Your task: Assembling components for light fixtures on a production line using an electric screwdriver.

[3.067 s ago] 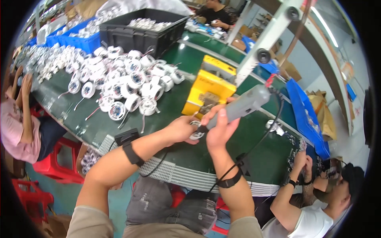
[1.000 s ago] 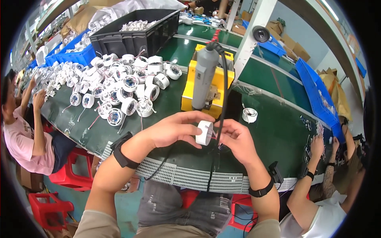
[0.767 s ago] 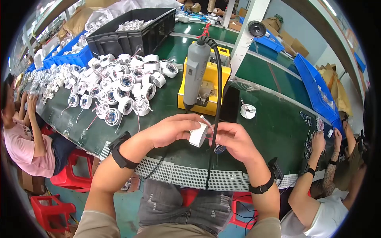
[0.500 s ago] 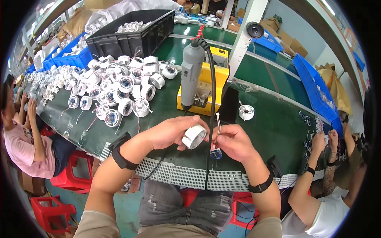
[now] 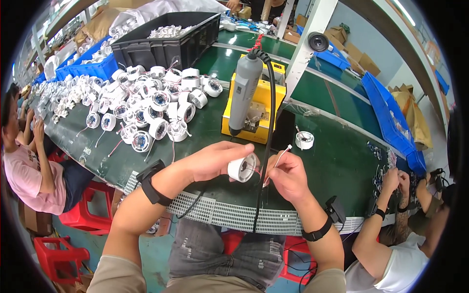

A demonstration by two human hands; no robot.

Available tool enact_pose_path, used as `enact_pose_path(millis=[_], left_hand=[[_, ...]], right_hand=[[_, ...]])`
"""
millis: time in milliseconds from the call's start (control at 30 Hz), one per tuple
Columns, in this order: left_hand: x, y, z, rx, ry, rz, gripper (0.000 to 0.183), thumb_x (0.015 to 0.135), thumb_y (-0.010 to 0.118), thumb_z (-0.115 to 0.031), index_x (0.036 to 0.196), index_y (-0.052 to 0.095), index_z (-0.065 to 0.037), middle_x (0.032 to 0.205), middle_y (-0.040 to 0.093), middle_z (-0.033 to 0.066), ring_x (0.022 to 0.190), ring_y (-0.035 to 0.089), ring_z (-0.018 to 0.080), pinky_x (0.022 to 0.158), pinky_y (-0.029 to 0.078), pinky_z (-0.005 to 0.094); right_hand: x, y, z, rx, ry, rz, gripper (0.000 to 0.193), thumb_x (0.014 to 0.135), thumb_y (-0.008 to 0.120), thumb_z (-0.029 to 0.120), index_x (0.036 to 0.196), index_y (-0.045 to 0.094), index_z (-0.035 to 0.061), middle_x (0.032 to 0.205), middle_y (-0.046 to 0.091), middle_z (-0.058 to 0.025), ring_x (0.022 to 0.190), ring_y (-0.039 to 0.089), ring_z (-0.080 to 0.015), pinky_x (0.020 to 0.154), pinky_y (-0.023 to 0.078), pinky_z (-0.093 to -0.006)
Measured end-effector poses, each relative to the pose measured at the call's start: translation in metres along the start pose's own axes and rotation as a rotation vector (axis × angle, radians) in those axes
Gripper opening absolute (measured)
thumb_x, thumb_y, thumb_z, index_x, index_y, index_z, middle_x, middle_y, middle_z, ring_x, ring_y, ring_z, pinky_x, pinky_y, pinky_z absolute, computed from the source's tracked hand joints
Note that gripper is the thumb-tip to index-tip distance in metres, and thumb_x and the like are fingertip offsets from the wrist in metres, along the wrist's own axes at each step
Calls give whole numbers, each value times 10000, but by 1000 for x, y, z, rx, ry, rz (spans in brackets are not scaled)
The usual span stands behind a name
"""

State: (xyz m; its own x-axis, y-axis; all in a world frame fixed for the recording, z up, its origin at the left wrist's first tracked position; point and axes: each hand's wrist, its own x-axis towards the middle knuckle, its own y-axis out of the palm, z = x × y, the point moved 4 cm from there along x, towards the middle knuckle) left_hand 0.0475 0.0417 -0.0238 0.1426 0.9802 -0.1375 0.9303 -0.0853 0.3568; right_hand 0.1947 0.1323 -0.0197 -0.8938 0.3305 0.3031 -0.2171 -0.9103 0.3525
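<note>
Over the near edge of the bench, my left hand (image 5: 215, 161) is closed around a white round plastic housing (image 5: 239, 170), whose hollow side is turned to the right. Thin wires run from the housing's opening toward my right hand (image 5: 289, 177). Its thumb and fingers pinch a bundle of thin wires (image 5: 278, 160), with a small white connector (image 5: 289, 147) sticking up above the fingertips. The small blue circuit board seen before cannot be made out now. A black cable passes upright between the two hands and hides part of the wires.
A grey electric screwdriver (image 5: 245, 93) hangs before a yellow screw feeder (image 5: 266, 105). One housing (image 5: 304, 140) lies right of it; a pile of housings (image 5: 151, 105) fills the left. Behind stands a black crate (image 5: 166, 51). Co-workers sit at both sides; a blue tray (image 5: 391, 117) stands right.
My right hand has shifted a little, and the circuit board below its fingers is out of sight. The connector now tilts to the right. My left hand keeps the housing, turned slightly.
</note>
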Motion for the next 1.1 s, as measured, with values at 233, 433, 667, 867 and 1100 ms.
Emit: enact_pose_path(millis=[233, 433, 667, 867, 1100], left_hand=[[1, -3, -2, -19, -69, -110, 509, 1002, 352, -487, 1050, 629, -62, 816, 649, 28, 657, 586, 79, 489, 422, 203], [5, -3, 1, 67, -85, -183, 525, 999, 341, -501, 1062, 624, -64, 785, 631, 10, 615, 543, 74, 470, 387, 212], [6, -5, 10, 273, -108, -303, 507, 953, 426, -539, 1010, 614, -72, 808, 597, 3, 673, 538, 80, 487, 395, 227], [8, -5, 9, 341, -46, -290, 504, 945, 453, -534, 988, 614, -59, 798, 594, 16, 672, 548, 91, 506, 427, 238], [6, 0, 5, 345, 13, -272, 358, 1001, 446, -312, 1052, 620, -4, 883, 639, 48, 774, 616, 107, 671, 514, 236]], right_hand=[[0, -4, -9, -107, 125, -191, 100, 839, 668, 23, 807, 574, 22, 801, 626, -61, 712, 594, -121, 649, 479, -252], [-1, 0, -19, -162, 234, -81, 143, 805, 683, 35, 735, 558, 40, 762, 576, -6, 721, 547, -97, 677, 437, -252], [3, 15, -14, -343, 464, 8, 181, 793, 673, 55, 686, 528, 40, 722, 557, 15, 700, 524, -74, 654, 413, -240], [4, 13, -15, -472, 488, 52, 196, 797, 672, 66, 681, 517, 34, 683, 561, 14, 668, 517, -70, 632, 405, -236], [4, 13, -12, -433, 521, 33, 200, 826, 655, 81, 686, 519, 38, 675, 531, 33, 655, 481, -61, 616, 387, -236]])
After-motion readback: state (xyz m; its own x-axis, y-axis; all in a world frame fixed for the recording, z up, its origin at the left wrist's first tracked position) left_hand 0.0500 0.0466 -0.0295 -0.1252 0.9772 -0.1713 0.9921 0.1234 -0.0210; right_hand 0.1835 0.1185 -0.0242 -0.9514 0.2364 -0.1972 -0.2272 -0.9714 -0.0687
